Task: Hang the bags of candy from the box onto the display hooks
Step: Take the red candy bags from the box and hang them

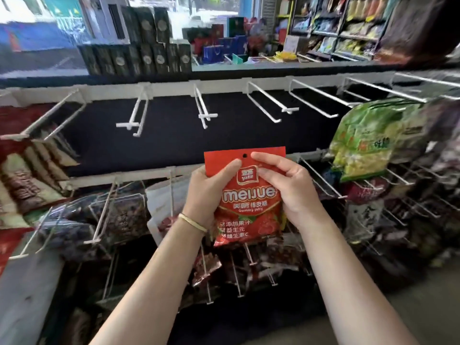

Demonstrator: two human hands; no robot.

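Both hands hold 1 glossy red plastic bag of gummy candy (245,195) upright in front of a rack of white wire display hooks (205,113). The left hand (211,192) grips the bag's left edge, thumb lying across the front just below the top strip and the other fingers curled behind. The right hand (286,188) grips the right side, thumb and forefinger pinching the flat top strip just beside the small round hanging hole (the hole itself shows uncovered between the 2 thumbs). A thin yellow band (193,221) circles the left wrist.

The bag is below the upper row of hooks and touches none of them; the hooks directly above it are bare against a dark back panel (174,145). To the right, green snack packets (366,138) hang from the same upper row. Brown and cream packets (27,170) hang at the far left. Dark red packets (117,215) fill the lower hooks behind and beneath the hands.
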